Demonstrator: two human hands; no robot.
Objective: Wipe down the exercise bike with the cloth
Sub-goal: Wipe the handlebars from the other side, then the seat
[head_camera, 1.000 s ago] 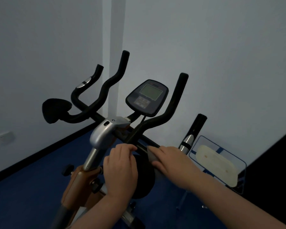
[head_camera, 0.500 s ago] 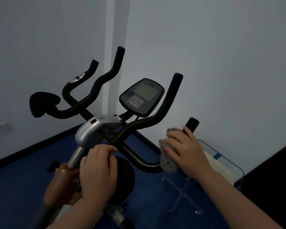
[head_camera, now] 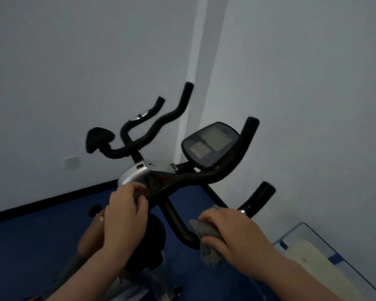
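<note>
Exercise bike (head_camera: pixel 178 183) fills centre, near wall corner. Your right hand (head_camera: pixel 232 233) grips grey cloth (head_camera: pixel 206 242) around lower handlebar loop (head_camera: pixel 178 222), prob. to wipe all round; left hand (head_camera: pixel 126 216) curls on the stem by silver clamp (head_camera: pixel 132 173), apparently steadying.

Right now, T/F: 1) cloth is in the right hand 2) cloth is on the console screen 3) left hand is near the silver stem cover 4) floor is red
1) True: the right hand holds the grey cloth around the lower handlebar.
2) False: the console is untouched; the cloth is on the lower handlebar.
3) True: the left hand is at the silver stem cover.
4) False: the floor is blue.
</note>
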